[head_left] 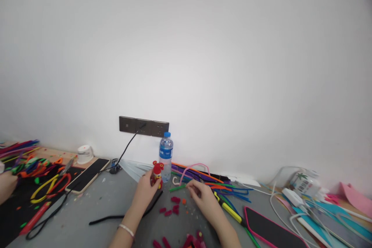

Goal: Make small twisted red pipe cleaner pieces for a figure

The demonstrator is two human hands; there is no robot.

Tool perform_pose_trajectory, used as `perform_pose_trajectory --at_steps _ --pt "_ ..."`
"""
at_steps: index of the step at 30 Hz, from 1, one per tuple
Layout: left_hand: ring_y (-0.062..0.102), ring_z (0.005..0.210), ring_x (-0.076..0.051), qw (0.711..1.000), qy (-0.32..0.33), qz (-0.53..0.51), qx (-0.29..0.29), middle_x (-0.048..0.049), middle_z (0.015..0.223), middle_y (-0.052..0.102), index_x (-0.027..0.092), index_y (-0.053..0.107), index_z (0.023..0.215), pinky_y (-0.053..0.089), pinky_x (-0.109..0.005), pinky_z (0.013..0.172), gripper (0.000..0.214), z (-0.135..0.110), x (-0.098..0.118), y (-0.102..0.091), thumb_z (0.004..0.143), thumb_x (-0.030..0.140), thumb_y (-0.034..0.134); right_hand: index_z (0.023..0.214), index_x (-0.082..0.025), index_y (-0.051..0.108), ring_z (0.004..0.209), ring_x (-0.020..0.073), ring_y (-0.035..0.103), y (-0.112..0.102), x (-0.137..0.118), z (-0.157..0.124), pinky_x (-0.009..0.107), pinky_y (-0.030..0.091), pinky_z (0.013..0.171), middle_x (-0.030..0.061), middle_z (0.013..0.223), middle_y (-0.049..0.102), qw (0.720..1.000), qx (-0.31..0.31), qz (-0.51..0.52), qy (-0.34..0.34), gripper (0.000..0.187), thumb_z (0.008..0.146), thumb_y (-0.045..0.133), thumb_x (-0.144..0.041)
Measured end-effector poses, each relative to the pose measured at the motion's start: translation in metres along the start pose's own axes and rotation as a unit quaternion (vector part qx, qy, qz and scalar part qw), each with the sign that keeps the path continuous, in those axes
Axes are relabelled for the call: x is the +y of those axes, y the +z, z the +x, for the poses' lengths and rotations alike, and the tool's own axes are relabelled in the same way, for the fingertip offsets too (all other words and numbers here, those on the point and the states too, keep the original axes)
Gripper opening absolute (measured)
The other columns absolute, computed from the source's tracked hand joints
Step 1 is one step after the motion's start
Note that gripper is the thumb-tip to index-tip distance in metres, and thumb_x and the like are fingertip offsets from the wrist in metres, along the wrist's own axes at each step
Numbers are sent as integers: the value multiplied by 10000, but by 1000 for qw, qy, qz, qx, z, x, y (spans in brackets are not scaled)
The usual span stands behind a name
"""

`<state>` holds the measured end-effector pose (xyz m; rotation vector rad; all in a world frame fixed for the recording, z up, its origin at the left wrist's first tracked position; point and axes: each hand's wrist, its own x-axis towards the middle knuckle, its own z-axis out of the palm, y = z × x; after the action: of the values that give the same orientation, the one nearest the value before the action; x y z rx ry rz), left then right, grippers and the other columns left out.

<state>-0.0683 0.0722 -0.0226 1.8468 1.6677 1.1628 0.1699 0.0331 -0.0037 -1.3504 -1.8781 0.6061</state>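
My left hand is closed around a small red figure with round red-and-yellow pieces on top and some yellow lower down. Much of the figure is hidden by my fingers. My right hand has thumb and fingertips pinched together; what is between them, if anything, is too small to make out. A green pipe cleaner ends right by those fingertips, and I cannot tell whether they touch it. Between my hands lie several short crimson fuzzy pieces and an orange bit. A black pipe cleaner passes under my left forearm.
A water bottle stands behind my left hand. Pipe cleaners are piled at right, near a yellow-and-black tool and a pink-edged phone. Leftward are another phone, scissors and another person's hand.
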Motion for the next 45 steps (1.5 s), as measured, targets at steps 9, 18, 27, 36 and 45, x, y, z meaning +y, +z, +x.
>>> perform_pose_trajectory --at_steps 9,18,27,36,45 --pt "647 932 -284 1000 0 2 3 -104 974 715 173 619 1081 467 -375 846 375 0 -8 4 737 322 608 816 -199 618 561 170 514 0 6 0 257 389 561 -10 610 556 1000 15 -18 0 194 856 447 -280" --pt "654 925 -286 999 -3 -42 12 -155 1034 679 76 423 1310 493 -423 828 639 1 -7 7 771 385 571 1170 -168 546 567 152 497 -4 3 1 247 402 563 9 738 548 995 93 26 -5 344 878 425 -305" --pt "541 1155 -279 984 144 -17 104 -140 1207 589 177 489 1229 434 -466 977 391 -3 13 1 846 246 521 861 -180 655 595 159 535 5 5 -2 244 401 577 -2 663 592 999 -36 -4 7 213 791 459 -138" --pt "625 922 -175 955 240 -29 -172 -26 953 682 241 639 976 480 -268 829 283 -28 48 8 838 70 461 785 -182 652 650 144 544 19 14 1 226 411 614 16 805 618 996 -74 -36 18 286 629 493 -3" --pt "603 1023 -185 952 174 -10 -251 -42 1061 684 214 639 1034 441 -282 921 405 -29 41 20 741 -5 466 729 -185 620 639 148 546 25 10 0 210 364 587 -13 669 596 997 -64 -35 23 284 610 453 11"
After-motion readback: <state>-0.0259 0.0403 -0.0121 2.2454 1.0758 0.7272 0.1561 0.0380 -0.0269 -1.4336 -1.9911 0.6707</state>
